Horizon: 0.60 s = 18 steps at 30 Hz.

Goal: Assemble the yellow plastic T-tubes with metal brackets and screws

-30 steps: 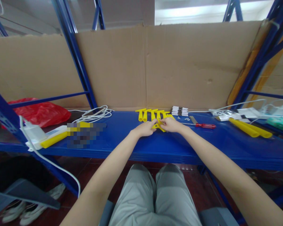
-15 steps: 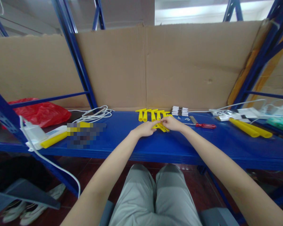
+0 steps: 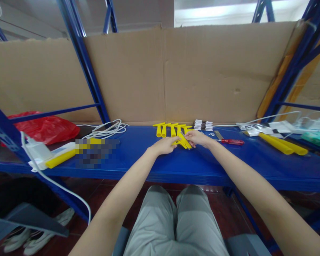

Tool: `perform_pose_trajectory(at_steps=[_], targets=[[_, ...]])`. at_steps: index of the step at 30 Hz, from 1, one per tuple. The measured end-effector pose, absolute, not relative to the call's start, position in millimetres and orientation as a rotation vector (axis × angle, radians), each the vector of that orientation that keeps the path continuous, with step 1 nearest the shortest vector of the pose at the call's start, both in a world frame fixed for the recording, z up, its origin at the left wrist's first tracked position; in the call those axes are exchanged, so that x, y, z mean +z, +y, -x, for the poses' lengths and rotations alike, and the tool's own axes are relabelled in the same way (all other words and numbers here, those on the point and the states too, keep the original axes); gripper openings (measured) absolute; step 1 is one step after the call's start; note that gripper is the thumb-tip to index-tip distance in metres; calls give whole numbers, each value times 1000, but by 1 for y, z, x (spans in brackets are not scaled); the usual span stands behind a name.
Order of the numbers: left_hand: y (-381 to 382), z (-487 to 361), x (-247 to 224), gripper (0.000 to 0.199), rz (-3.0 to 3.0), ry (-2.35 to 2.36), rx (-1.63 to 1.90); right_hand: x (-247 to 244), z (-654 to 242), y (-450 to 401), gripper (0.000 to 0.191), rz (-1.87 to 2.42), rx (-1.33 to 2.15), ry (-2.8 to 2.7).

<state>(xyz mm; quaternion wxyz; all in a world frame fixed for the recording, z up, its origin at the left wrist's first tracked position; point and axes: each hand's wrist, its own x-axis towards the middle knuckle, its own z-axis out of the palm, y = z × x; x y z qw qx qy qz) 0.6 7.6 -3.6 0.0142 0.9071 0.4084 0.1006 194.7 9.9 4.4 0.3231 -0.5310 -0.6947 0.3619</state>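
Observation:
My left hand [image 3: 165, 145] is closed around one end of a yellow T-shaped plastic piece [image 3: 185, 143], just above the blue shelf. A small dark edge shows at the piece's near end. Close against its right side, my right hand [image 3: 197, 138] has its fingers pinched together. A thin greyish sliver shows by those fingertips, too small to name. Behind my hands lies a row of several similar yellow T-shaped pieces [image 3: 164, 130]. To the right of the row is a stack of white strips with dark middles [image 3: 203, 125].
A red-handled screwdriver [image 3: 232, 142] lies right of my hands, near a flat metal blade [image 3: 218, 134] and small loose bits. Yellow tubes [image 3: 276, 143] are farther right. At left are a white cable coil [image 3: 109, 128], a power strip and a red bag [image 3: 45, 128]. Cardboard [image 3: 202, 74] stands behind.
My right hand has shifted slightly right and turned, uncovering more of the yellow piece. My left hand stays on the piece, its fingers drawn back slightly.

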Motion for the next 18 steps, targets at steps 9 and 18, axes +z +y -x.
perform_pose_trajectory(at_steps=[9, 18], targets=[[8, 0, -4, 44, -2824, 1248, 356, -2, -197, 15, 16, 1381, 1103, -1724], [6, 0, -3, 49, -2839, 1269, 358, -2, -201, 19, 18, 1312, 1132, -1752]])
